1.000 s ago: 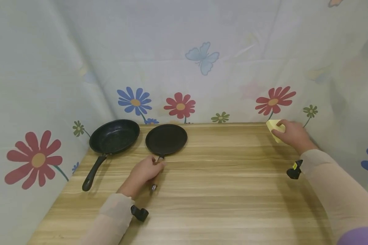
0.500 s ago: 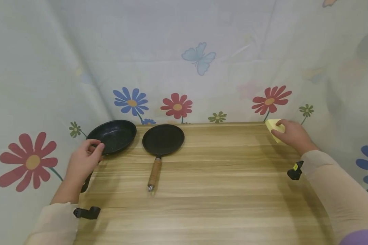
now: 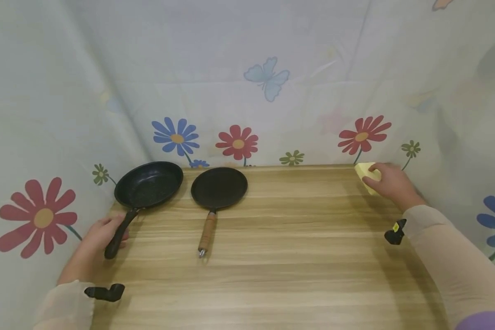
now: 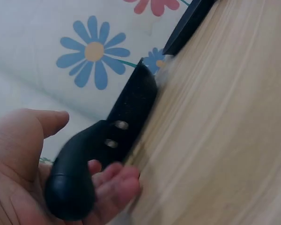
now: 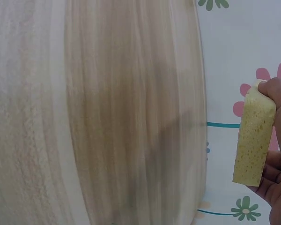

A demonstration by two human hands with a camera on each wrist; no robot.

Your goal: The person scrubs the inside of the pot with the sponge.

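A deep black frying pan (image 3: pixel 148 185) lies at the back left, its black handle (image 3: pixel 119 233) pointing toward me. My left hand (image 3: pixel 103 236) is at that handle, its fingers reaching underneath. In the left wrist view the thumb stands apart from the handle (image 4: pixel 70 192), and the fingertips (image 4: pixel 114 185) show on its far side. At the far right my right hand (image 3: pixel 396 183) pinches a pale yellow sponge (image 3: pixel 367 176) above the table. The right wrist view shows the thumb on one end of the porous sponge (image 5: pixel 253 140) and fingers behind it.
A flat black crepe pan (image 3: pixel 219 188) with a wooden handle (image 3: pixel 208 233) lies right of the frying pan. Beneath everything is a wood-grain table (image 3: pixel 293 256). A flower-printed cloth (image 3: pixel 305 105) walls in the back and sides.
My left hand has left the crepe pan's wooden handle, moved left and come down under the frying pan's handle. My right hand keeps the sponge in nearly the same place.
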